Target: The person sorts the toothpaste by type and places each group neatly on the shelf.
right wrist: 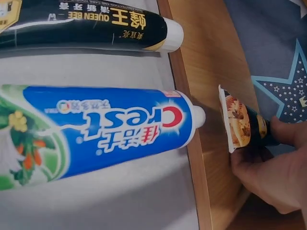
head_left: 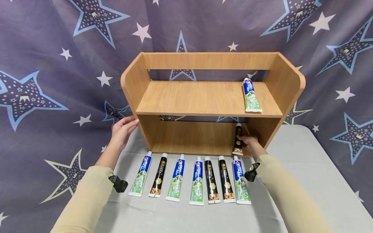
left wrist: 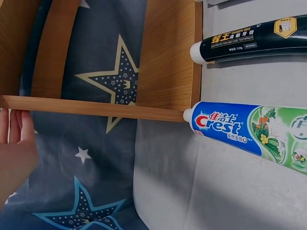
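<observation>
At the right end of the wooden shelf's [head_left: 186, 137] lower board, my right hand [head_left: 250, 142] grips a black toothpaste tube [head_left: 238, 139]. Its white crimped end faces the front edge, and in the right wrist view thumb and fingers pinch the black tube [right wrist: 243, 122] from its sides. My left hand [head_left: 124, 129] touches the outer left side of the shelf with extended fingers; the left wrist view shows its fingertips [left wrist: 26, 125] against the panel's edge. A blue-and-green Crest toothpaste tube [head_left: 251, 95] lies on the upper board, at the right.
A row of several tubes lies on the grey cloth before the shelf, Crest tubes [head_left: 141, 174] mixed with black tubes [head_left: 159, 176]. The rightmost Crest tube [head_left: 241, 181] lies just below my right hand. A star-patterned curtain [head_left: 87, 81] hangs behind the shelf.
</observation>
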